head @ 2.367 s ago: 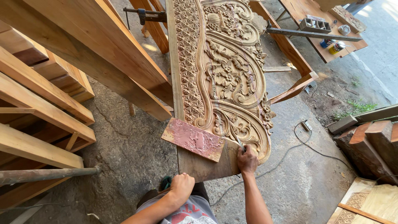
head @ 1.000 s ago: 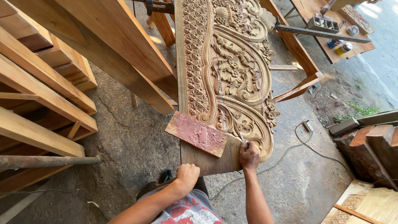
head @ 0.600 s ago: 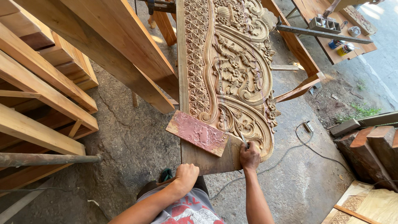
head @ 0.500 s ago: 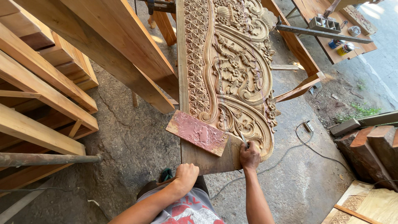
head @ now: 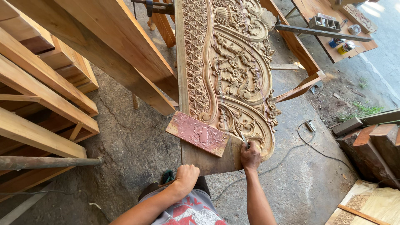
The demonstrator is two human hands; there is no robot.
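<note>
The right hand (head: 250,156) is curled tight around a chisel (head: 243,137), its blade just showing above the knuckles and resting on the scrollwork near the near right corner of the carved panel (head: 233,75). The grip sits low on the tool, which probably gives fine control over the tip in the shallow relief. The left hand (head: 187,176) is closed in a fist below the panel's near edge; whether it holds anything I cannot tell. The panel lies long and flat, running away from the person, so the carving faces up at working height. A reddish slab (head: 197,133) lies askew across the near left corner, half overhanging the edge, within easy reach of the left hand. Timber beams (head: 100,50) lean at the left; a cable (head: 291,146) trails over the concrete floor (head: 137,141).
</note>
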